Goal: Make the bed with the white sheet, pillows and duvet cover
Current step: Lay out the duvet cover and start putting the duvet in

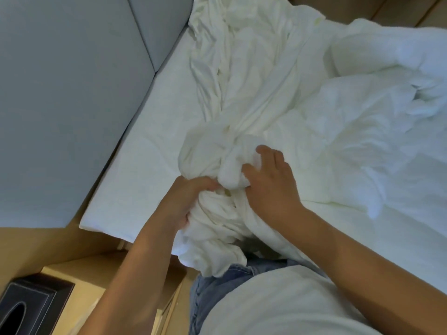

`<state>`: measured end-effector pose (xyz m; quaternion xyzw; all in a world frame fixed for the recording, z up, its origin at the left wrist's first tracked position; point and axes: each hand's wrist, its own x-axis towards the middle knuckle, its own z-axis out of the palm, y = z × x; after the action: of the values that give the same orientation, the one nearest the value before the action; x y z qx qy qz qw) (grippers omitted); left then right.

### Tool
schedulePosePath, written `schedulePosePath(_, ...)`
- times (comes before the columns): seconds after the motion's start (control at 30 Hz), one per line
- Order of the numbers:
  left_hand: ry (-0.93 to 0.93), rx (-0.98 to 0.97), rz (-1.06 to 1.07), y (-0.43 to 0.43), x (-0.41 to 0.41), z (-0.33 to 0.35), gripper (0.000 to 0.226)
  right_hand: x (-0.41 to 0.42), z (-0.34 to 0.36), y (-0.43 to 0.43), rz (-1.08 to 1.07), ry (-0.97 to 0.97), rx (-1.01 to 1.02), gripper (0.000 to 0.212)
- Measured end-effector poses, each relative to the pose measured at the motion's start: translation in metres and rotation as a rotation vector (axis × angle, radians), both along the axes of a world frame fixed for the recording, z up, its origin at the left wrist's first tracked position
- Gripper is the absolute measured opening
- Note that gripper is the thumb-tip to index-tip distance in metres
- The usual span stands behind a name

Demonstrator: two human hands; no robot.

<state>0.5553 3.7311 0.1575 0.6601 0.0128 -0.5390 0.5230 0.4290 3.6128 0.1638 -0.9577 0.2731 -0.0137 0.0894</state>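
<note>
Both bare forearms reach forward from the near edge over the side of the bed, converging on one bunched mass of cloth. The left hand (187, 199) comes in from the near left with its wrist bent and its fingers curled tight into the folds, gripping a fistful of the white sheet (242, 97). The right hand (271, 180) comes in from the near right, back of the hand up, fingers spread and bent down over the top of the same bundle — thumb and fingertips sink into the cloth, holding it. The sheet is creamy white and heavily wrinkled; it runs as a long twisted rope of folds from the far end of the bed down to the hands, then spills over the near edge against the person's jeans (217, 286). Just right of it lies the duvet (375, 122), a puffier, brighter white heap covering the right side of the bed. To the left the bare white mattress (145, 151) shows, meeting the grey padded headboard (72, 68). At the near left a wooden bedside table (96, 281) carries a dark tissue box (31, 305).
</note>
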Motion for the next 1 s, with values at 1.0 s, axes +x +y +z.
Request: schedulePosePath(1.0,0.396,-0.306,0.094,-0.013,-0.041,0.020,0.098,-0.001,-0.020,0.008,-0.426,-0.125,1.631,0.039)
